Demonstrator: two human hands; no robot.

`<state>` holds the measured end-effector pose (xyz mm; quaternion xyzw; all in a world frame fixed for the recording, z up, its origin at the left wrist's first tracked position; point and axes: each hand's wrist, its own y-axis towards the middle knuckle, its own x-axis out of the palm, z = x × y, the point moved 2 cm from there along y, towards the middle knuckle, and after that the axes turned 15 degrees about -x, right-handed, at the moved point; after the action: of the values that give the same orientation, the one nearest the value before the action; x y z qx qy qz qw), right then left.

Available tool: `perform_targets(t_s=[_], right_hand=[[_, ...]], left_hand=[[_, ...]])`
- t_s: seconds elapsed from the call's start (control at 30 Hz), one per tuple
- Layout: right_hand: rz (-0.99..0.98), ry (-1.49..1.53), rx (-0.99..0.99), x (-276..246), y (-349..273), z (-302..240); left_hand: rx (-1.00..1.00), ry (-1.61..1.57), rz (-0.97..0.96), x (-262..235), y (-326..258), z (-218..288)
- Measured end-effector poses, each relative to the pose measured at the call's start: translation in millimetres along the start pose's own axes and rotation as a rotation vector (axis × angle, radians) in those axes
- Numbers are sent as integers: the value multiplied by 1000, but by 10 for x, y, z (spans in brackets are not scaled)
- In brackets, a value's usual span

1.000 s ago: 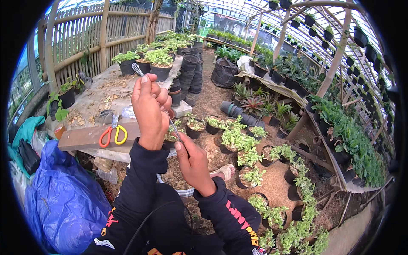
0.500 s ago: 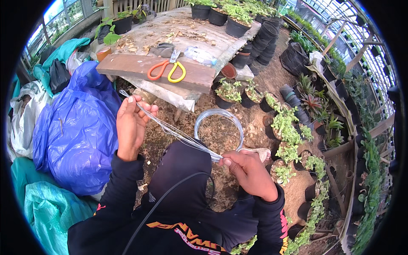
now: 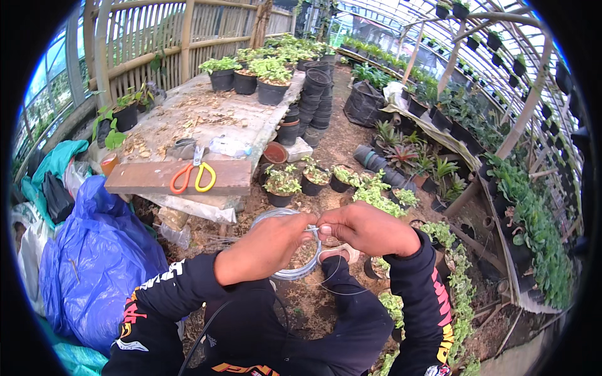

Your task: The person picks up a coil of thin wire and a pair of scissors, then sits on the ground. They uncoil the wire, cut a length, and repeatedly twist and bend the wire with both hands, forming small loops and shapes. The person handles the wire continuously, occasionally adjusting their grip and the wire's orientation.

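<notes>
My left hand [image 3: 266, 247] and my right hand [image 3: 373, 229] meet in front of me. Their fingertips pinch a bundle of thin silvery wire [image 3: 312, 230], and most of it is hidden by the fingers. Loose strands trail out past the left hand, and one thin strand loops below the right. A larger coil of the same wire [image 3: 295, 274] lies on the ground below, partly covered by my left hand. Scissors [image 3: 195, 170] with one orange and one yellow handle rest on a wooden plank [image 3: 138, 177] beyond my left hand.
The plank lies along the near edge of a low table [image 3: 169, 131] strewn with dry leaves. Blue plastic sheeting [image 3: 94, 250] bulges at the left. Potted plants [image 3: 281, 182] line the right side, and stacked black pots [image 3: 315, 94] stand beside the table.
My hands were apart with the wire bundle stretched between them; now they are together at its right end. The view has tilted up, showing more of the greenhouse.
</notes>
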<state>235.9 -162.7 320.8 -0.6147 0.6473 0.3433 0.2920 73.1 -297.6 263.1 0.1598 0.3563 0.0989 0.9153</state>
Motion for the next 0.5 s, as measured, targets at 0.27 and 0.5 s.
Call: perform_targets(t_s=[0.27,0.5], right_hand=[[571,-347,-11,-372,-507,-179],[913,-763,-134,-355,-460,-180]], left_hand=[[9,-282,222,174,464,149],[-62,-451,215,320,705,157]])
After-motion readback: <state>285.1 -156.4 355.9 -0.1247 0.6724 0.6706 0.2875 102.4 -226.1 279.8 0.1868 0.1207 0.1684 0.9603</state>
